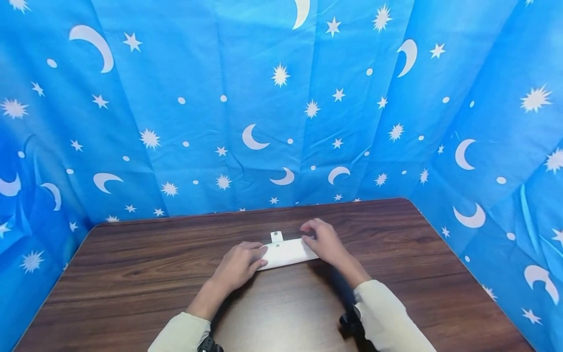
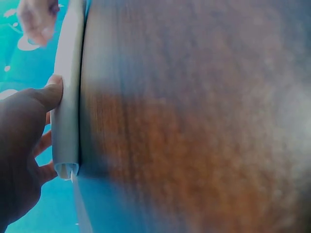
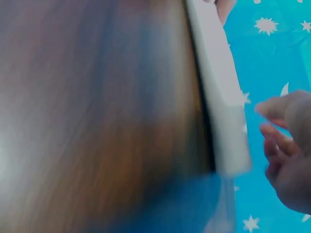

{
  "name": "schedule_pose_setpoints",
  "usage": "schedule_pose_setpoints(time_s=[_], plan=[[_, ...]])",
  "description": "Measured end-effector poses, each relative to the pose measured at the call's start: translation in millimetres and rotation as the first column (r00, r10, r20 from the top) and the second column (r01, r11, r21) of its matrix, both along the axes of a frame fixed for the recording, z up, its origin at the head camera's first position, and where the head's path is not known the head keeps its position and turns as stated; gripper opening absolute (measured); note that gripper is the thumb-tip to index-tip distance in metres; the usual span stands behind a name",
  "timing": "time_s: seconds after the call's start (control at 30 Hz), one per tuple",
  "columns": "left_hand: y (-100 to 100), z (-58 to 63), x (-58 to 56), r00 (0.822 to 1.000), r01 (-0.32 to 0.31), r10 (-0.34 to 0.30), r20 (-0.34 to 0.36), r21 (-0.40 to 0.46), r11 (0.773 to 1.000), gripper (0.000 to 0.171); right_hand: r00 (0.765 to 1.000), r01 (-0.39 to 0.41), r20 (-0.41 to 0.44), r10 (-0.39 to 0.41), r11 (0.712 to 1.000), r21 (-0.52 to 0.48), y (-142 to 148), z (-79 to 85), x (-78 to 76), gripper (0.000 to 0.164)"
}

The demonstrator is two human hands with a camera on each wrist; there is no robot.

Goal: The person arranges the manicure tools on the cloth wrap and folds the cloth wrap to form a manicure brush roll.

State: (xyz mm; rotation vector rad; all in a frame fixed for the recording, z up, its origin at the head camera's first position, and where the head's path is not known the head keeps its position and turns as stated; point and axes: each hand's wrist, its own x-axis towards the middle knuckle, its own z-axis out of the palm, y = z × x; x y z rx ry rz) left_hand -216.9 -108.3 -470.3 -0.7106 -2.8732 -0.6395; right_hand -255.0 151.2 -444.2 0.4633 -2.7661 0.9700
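Note:
A long white folded case (image 1: 288, 254) lies across the table in the head view, with a short snap tab (image 1: 276, 236) sticking out from its far edge. My left hand (image 1: 236, 265) holds the left end. In the left wrist view its thumb (image 2: 54, 91) lies on the case's face and the other fingers reach behind, beside the open, layered end. Over the right end is my right hand (image 1: 326, 242), fingers loosely bent. The right wrist view shows that hand (image 3: 291, 145) apart from the case (image 3: 221, 92), with nothing between thumb and fingers.
The dark wood-grain table (image 1: 145, 274) carries the case near its middle. Blue cloth (image 1: 246, 107) with white moons and stars hangs behind the table and along both sides. Wrist cameras (image 1: 350, 322) are strapped under the pale sleeves (image 1: 391, 315).

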Motion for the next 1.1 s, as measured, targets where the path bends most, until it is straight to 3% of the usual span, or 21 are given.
schedule_pose_setpoints(time_s=[0.1,0.2,0.37,0.5,0.63,0.77,0.9,1.1], plan=[[-0.2,0.9,-1.1,1.0,0.005,-0.005,-0.001,0.006,1.0,0.04,0.996,-0.051,0.066,0.06,0.99,-0.128,-19.8,-3.3,-9.8,0.015],[-0.8,1.1,-2.1,1.0,0.007,-0.007,0.0,0.009,1.0,0.039,0.99,-0.06,0.114,0.077,0.988,-0.145,-37.1,-7.6,-17.9,0.017],[-0.3,0.9,-5.5,0.998,0.036,-0.035,-0.046,0.018,0.999,0.038,0.976,-0.037,0.214,0.032,0.999,0.02,-53.5,-12.4,-29.2,0.028],[0.8,0.0,-6.6,0.995,0.068,-0.067,-0.081,0.011,0.998,0.036,0.958,-0.037,0.287,0.01,0.995,0.092,-57.2,-15.4,-36.6,0.022],[0.2,-0.5,-6.5,0.996,0.061,-0.061,-0.058,0.003,0.998,0.035,0.945,-0.052,0.318,0.079,0.994,-0.093,-56.0,-15.6,-39.1,0.014],[-0.7,0.4,-6.7,0.999,0.041,-0.041,-0.034,0.004,0.999,0.035,0.939,-0.062,0.314,0.141,0.966,-0.25,-52.0,-15.3,-39.1,0.014],[0.0,0.8,-6.6,0.999,0.03,-0.031,-0.025,-0.01,0.999,0.036,0.942,-0.122,0.274,0.194,0.958,-0.259,-44.8,-16.1,-36.6,0.015],[3.0,3.3,-6.7,1.0,0.005,-0.005,0.001,-0.046,0.999,0.037,0.935,-0.291,0.128,0.331,0.921,-0.258,-31.9,-18.1,-28.7,0.01]])
